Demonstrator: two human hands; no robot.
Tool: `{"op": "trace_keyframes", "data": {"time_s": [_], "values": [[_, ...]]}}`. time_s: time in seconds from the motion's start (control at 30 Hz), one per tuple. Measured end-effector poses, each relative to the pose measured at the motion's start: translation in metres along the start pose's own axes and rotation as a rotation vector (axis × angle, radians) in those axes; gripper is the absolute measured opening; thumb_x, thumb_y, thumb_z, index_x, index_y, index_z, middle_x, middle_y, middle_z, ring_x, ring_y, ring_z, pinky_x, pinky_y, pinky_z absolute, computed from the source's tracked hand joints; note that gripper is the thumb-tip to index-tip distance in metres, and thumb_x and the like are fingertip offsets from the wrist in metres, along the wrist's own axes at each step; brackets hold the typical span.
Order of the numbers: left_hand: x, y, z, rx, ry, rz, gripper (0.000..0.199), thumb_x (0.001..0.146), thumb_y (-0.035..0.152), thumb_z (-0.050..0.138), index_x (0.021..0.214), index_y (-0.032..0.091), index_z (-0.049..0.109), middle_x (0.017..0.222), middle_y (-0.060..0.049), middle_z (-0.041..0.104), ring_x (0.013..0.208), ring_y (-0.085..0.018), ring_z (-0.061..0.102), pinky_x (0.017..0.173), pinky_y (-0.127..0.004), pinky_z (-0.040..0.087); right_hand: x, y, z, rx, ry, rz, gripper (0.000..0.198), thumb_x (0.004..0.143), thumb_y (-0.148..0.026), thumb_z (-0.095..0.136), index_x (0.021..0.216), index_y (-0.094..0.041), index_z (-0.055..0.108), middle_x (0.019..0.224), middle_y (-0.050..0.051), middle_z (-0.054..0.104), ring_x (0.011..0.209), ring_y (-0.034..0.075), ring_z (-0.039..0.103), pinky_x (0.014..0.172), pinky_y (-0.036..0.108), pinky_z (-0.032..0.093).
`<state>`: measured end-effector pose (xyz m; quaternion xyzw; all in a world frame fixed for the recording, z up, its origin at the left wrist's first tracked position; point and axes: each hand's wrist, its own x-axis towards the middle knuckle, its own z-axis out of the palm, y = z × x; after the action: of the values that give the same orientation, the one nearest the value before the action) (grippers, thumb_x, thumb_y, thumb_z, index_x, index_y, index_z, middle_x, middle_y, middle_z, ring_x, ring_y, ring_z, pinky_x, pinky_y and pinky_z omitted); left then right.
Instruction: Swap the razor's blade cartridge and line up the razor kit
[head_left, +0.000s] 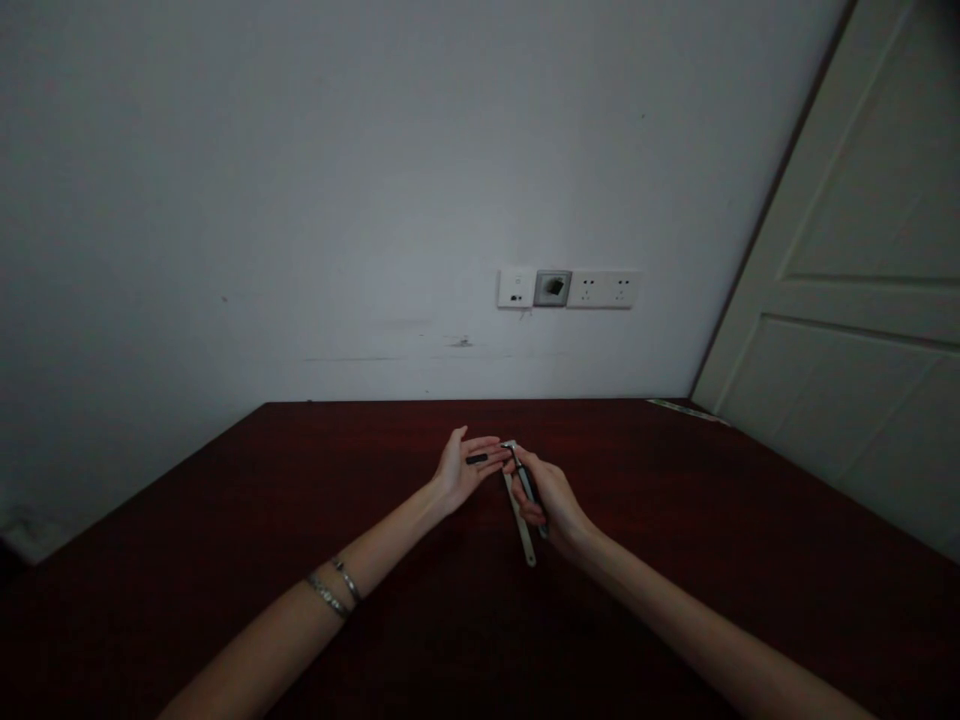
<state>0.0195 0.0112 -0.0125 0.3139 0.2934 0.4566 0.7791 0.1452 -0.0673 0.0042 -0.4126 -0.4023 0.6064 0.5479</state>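
Observation:
My left hand [466,468] is stretched out, palm up, with the fingers extended. A short dark rod-like piece [476,459] lies across its palm and fingers. Closed around the black handle of a slim tool [528,484] is my right hand [553,498]. The tool's shiny metal head is bent sideways and sits at the left fingertips; whether it touches them I cannot tell. Beneath the right hand, a pale flat strip [524,530] with a hole in its near end slants toward me. Its far end is hidden by the hands.
The dark red tabletop [420,620] runs back to a white wall [360,180]. White sockets [600,290] and a grey wall plate [553,288] are set above the table. A panelled door [847,300] stands at the right, with a thin patterned strip [686,409] near the back right corner.

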Motion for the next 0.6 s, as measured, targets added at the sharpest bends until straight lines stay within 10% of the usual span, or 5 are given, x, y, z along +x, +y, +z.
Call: {"op": "trace_keyframes", "data": {"time_s": [0.6], "values": [[0.007, 0.001, -0.039, 0.261, 0.043, 0.184, 0.041, 0.083, 0.043, 0.037, 0.081, 0.009, 0.062, 0.088, -0.015, 0.068, 0.089, -0.020, 0.064, 0.086, -0.031, 0.042, 0.010, 0.006, -0.011, 0.008, -0.024, -0.031, 0.040, 0.068, -0.055, 0.059, 0.075, -0.016, 0.054, 0.042, -0.008, 0.044, 0.029, 0.002, 0.025, 0.030, 0.016, 0.013]]}}
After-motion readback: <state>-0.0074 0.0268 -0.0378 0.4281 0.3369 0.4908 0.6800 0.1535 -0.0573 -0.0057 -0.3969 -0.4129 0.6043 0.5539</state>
